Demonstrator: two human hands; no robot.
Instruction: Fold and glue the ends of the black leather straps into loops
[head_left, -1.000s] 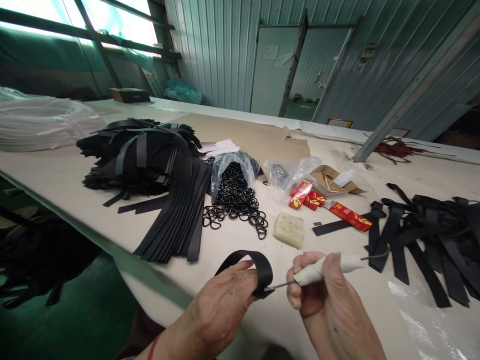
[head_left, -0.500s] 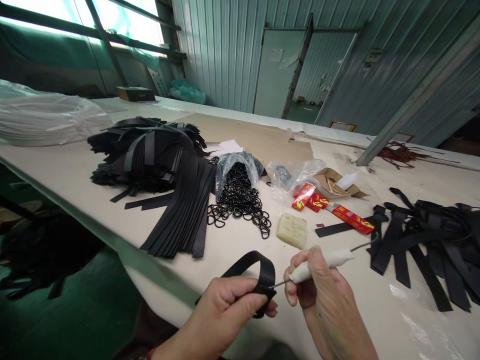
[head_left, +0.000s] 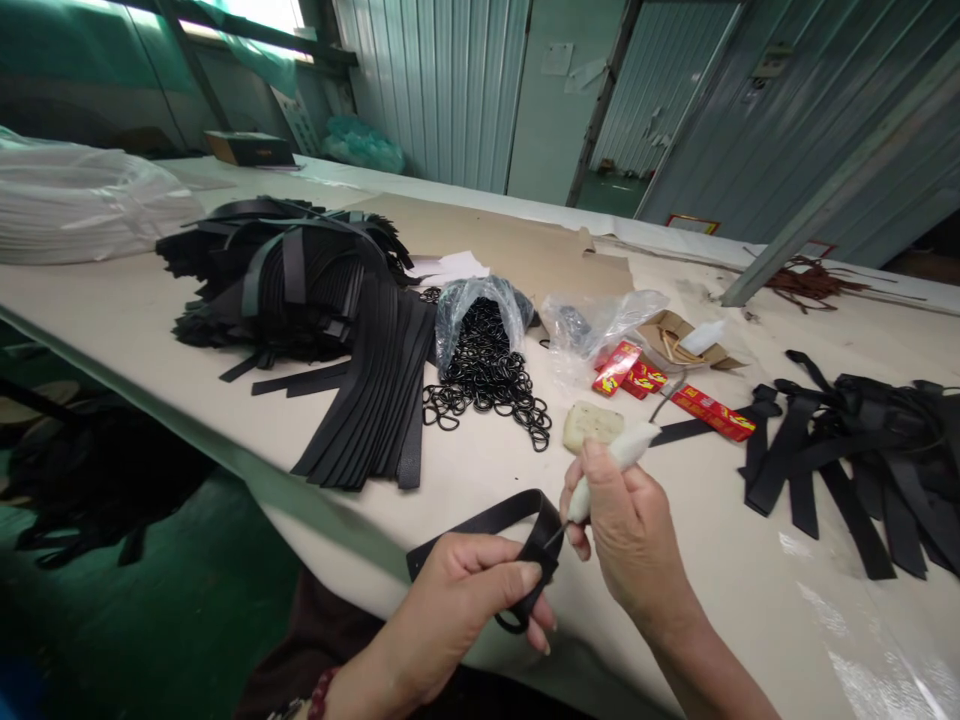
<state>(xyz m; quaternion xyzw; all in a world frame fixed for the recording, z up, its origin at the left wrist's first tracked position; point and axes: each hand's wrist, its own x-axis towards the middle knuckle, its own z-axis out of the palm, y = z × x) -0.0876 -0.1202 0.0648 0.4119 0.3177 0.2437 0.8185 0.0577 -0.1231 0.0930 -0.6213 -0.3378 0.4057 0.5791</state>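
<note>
My left hand (head_left: 480, 590) is closed on a black strap (head_left: 491, 515), which is bent into a loop near the table's front edge. A black metal ring (head_left: 513, 624) shows below the strap, beside my fingers. My right hand (head_left: 626, 525) grips an awl (head_left: 619, 465) by its whitish handle. Its thin shaft slants down to the folded strap above my left thumb; how deep the tip sits I cannot tell. A curved dark wire sticks out of the handle's other end. Just behind the awl is a yellowish wax block (head_left: 589, 428).
Black D-rings (head_left: 487, 365) spill from a plastic bag. Left of them lies a big pile of black straps (head_left: 285, 290); looped straps (head_left: 855, 450) lie at the right. Red-yellow boxes (head_left: 709, 410) and a brown paper tray (head_left: 679, 340) are behind the wax. A metal post (head_left: 795, 220) stands back right.
My right hand has turned the awl steeper, its handle now pointing more upward, with the shaft against the strap. The ring below the strap has come into sight. The view has tilted down.
</note>
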